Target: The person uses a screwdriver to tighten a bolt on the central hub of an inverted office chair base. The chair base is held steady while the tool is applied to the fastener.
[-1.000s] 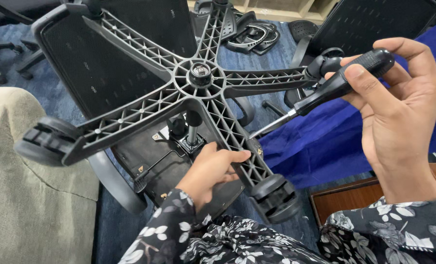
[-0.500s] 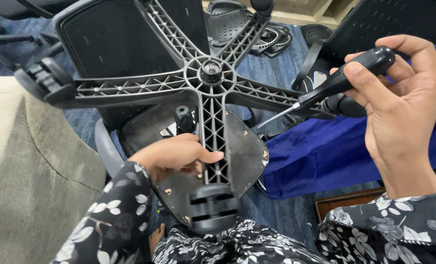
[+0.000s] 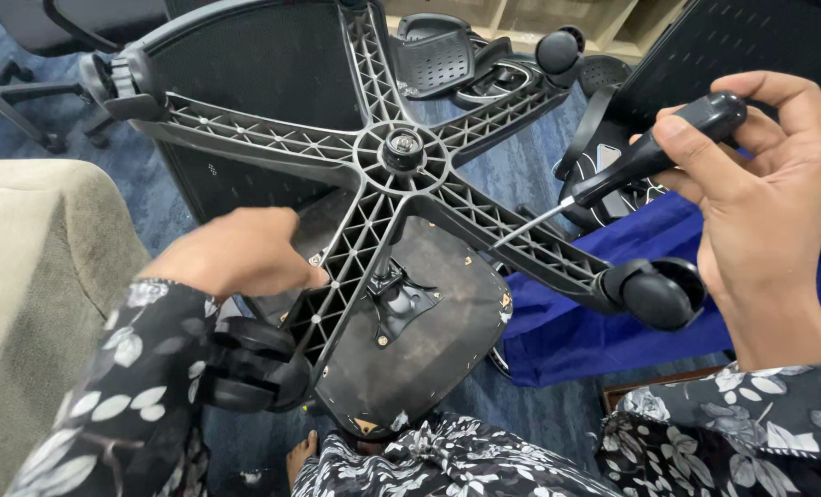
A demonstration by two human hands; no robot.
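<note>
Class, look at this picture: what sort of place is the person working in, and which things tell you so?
Probably an office-chair assembly or repair workshop. An upturned chair's five-star base is being handled, loose armrests lie on the blue carpet, and the right hand holds a screwdriver.

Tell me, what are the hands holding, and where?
Right hand holds a screwdriver by its black handle. Left hand rests on a leg of the chair base.

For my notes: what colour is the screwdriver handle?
Black; the screwdriver handle shows in the head view, in the right hand.

Single head view, close, steeply downward
</note>
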